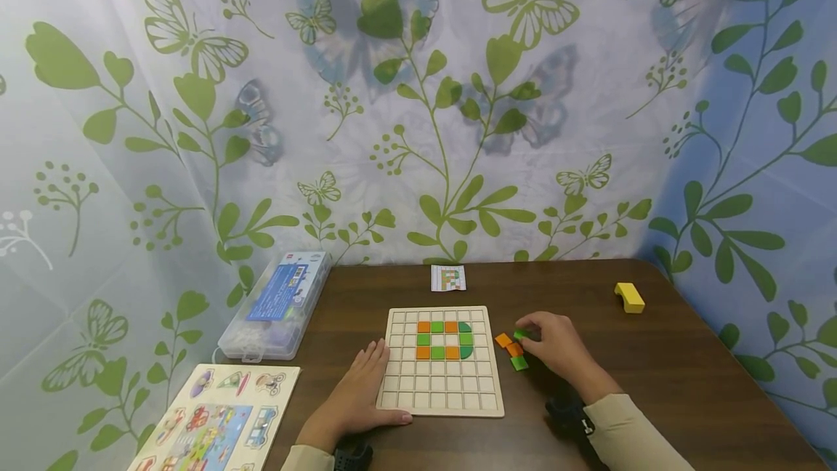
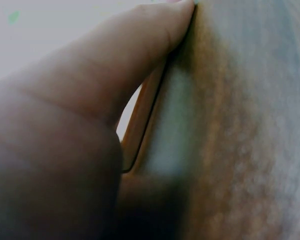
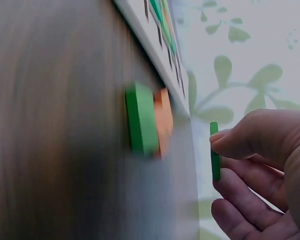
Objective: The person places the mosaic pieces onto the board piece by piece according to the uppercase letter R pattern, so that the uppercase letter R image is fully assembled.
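A wooden grid board [image 1: 439, 385] lies on the table, with orange, green and rounded dark green tiles [image 1: 466, 352] set in a ring in its upper cells. My left hand [image 1: 356, 392] rests at the board's left edge, fingers straight and thumb along the lower corner. In the left wrist view the thumb [image 2: 125, 50] lies along the board's edge. To the right of the board, my right hand [image 1: 556, 344] pinches a green tile [image 3: 215, 167] between thumb and fingers. Just beside it lie a loose green square tile [image 1: 519, 363] and several orange tiles [image 1: 503, 340].
A small printed pattern card [image 1: 448, 278] lies behind the board. The yellow arch block [image 1: 630, 297] sits at the back right. On the left are a clear plastic case [image 1: 275, 307] and a picture puzzle board [image 1: 216, 420]. A patterned curtain [image 1: 418, 129] hangs around the table.
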A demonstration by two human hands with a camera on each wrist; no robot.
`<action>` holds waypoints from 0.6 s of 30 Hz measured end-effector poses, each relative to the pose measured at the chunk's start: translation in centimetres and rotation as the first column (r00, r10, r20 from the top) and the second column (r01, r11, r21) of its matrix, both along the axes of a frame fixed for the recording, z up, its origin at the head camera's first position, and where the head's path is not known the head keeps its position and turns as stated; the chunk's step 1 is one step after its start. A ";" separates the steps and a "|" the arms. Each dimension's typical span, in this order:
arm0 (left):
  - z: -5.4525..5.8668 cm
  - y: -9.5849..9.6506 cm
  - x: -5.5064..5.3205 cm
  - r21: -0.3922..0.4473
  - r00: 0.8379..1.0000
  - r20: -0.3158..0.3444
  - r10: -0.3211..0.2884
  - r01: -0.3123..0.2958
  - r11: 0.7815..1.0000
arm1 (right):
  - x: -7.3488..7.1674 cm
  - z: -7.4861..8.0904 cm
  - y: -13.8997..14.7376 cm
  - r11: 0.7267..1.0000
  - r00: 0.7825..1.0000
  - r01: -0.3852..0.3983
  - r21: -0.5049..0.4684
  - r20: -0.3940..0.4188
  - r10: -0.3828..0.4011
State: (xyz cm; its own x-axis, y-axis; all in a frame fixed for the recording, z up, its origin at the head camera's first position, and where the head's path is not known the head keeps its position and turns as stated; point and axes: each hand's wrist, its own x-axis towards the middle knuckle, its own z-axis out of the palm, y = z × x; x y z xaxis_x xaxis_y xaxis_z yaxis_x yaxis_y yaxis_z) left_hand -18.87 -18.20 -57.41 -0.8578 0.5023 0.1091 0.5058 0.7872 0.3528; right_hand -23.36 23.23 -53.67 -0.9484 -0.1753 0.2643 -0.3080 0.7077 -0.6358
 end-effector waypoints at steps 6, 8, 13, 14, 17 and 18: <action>-0.1 0.0 0.0 0.003 1.000 -0.007 -0.002 0.002 1.000 | 0.3 0.0 -3.8 0.997 0.997 -0.076 -0.023 -0.035 0.075; -0.2 0.0 0.0 0.008 1.000 -0.005 -0.006 0.006 1.000 | 0.5 -0.1 -5.0 0.995 0.994 -0.103 -0.015 -0.040 0.103; -0.2 0.0 0.0 0.022 1.000 0.013 -0.011 0.010 1.000 | 0.9 -0.3 -7.6 0.982 0.982 -0.184 -0.030 -0.038 0.183; -0.2 -0.1 0.0 0.023 1.000 0.014 -0.011 0.010 1.000 | 0.9 -0.3 -8.1 0.979 0.979 -0.202 -0.031 -0.043 0.201; -0.2 -0.1 0.0 0.024 1.000 0.017 -0.006 0.005 1.000 | 0.7 -0.4 -9.5 0.966 0.964 -0.259 -0.027 -0.063 0.257; -0.1 -0.2 0.0 0.025 1.000 0.016 -0.004 0.004 1.000 | 0.7 -0.4 -10.0 0.960 0.958 -0.279 -0.021 -0.070 0.277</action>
State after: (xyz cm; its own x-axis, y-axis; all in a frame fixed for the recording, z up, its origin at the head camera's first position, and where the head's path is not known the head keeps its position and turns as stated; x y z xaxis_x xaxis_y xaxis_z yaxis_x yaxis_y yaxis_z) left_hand -18.86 -18.37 -57.54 -0.8574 0.5032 0.1082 0.5033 0.7757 0.3807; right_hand -22.67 13.25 -54.06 -0.8436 -0.4205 0.3340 -0.5319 0.5688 -0.6273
